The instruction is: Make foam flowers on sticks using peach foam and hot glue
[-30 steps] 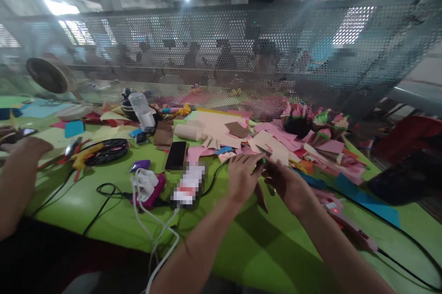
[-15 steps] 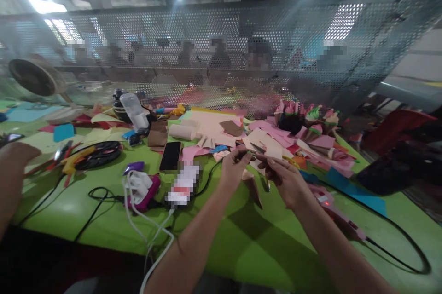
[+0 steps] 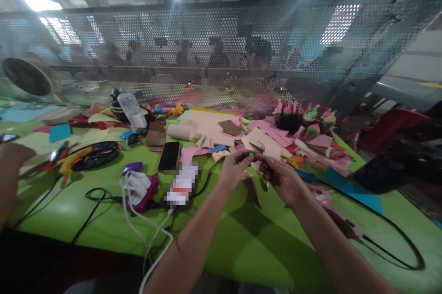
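Basically, both hands meet just right of the middle of the frame, above the green table [image 3: 283, 257]. The left hand [image 3: 232, 172] has its thumb and fingers closed, gripping a small green bit [image 3: 251, 154] that shows at the tips. The right hand [image 3: 282, 181] comes in from the lower right, fingers bent and tips close to that bit; whether they pinch anything is too dark to tell. Between the hands, a little lower, a brown cone [image 3: 254, 192] points down and slightly right (I cannot tell if any finger touches it).

Behind the hands, across the centre, lies a heap of paper [image 3: 272, 144], mostly pink and cream. Right of centre, a black cup [image 3: 289, 122] holds pink pieces, with more pink and green ones beside it. A pink glue gun [image 3: 328, 206] lies at the lower right, its small light glowing red, near some blue paper [image 3: 355, 188].

Left of the left hand are a black phone [image 3: 169, 156] and, just below it, a lit phone [image 3: 183, 186]. Next to that, a magenta power strip [image 3: 151, 194] carries white plugs [image 3: 137, 186]. Further left, a yellow glue gun [image 3: 76, 158] rests by a black disc [image 3: 101, 156]. Another person's hand [image 3: 17, 158] is at the left edge. A clear bottle [image 3: 133, 109] leans at upper left of centre, and a perforated screen [image 3: 193, 22] spans the upper part.
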A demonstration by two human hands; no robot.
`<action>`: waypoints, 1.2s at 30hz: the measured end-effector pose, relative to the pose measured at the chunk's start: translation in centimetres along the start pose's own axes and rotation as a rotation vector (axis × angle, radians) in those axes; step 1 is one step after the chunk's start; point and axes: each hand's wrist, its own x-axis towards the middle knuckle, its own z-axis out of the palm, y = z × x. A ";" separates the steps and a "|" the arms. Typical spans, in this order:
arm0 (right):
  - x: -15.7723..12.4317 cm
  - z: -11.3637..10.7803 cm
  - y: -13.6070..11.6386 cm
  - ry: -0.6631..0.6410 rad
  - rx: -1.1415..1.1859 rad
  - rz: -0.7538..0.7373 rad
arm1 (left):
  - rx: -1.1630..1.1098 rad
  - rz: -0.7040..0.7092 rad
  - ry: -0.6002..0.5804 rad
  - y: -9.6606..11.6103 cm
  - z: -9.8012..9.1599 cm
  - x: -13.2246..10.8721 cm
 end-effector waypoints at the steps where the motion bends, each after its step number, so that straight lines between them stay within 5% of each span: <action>1: -0.1 0.0 0.0 0.003 -0.012 0.000 | 0.023 0.017 0.000 0.0 0.0 0.0; 11: -0.9 1.2 -0.5 0.040 -0.277 -0.160 | 0.445 0.256 0.123 0.4 -0.1 -0.5; 20: -0.4 0.3 -0.5 -0.019 0.102 0.023 | -0.079 -0.003 0.103 0.9 0.3 -0.3; 36: -0.2 0.1 -0.2 -0.028 0.078 -0.005 | -0.170 -0.090 0.085 0.8 0.2 -0.4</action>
